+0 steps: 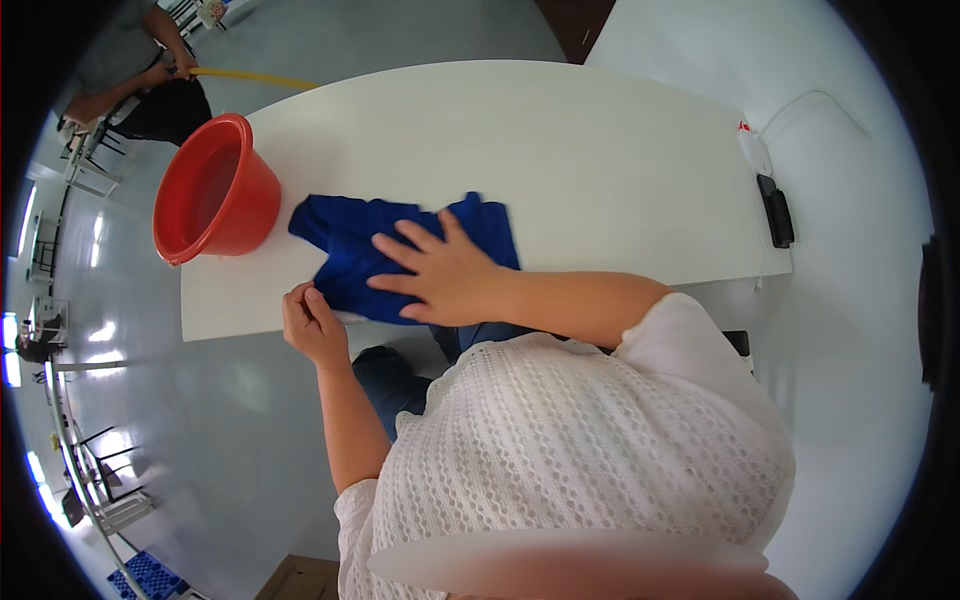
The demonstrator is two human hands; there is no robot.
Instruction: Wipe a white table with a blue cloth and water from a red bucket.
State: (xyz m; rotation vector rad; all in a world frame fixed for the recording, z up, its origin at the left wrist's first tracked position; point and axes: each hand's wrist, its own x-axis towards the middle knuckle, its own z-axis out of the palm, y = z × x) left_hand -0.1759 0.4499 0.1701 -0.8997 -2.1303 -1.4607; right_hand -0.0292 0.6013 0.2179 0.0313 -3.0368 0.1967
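A dark blue cloth [360, 232] lies spread and slightly wrinkled along the near edge of the white table [585, 165]. Whether it is a garment, I cannot tell. My left hand [315, 326] pinches its near left corner between thumb and fingers, at the table's edge. Palm down, my right hand [450, 274] rests on the middle of the cloth with its fingers spread. To the left of the cloth stands a red plastic basin [259, 195], its mouth turned towards the left in this view.
At the table's right end lie a white power strip [754, 150] with a cable and a black object [776, 211], against the wall. Beyond the basin, another person [112, 82] holds a yellow rod or hose [255, 76]. A cardboard box [300, 579] sits on the floor behind me.
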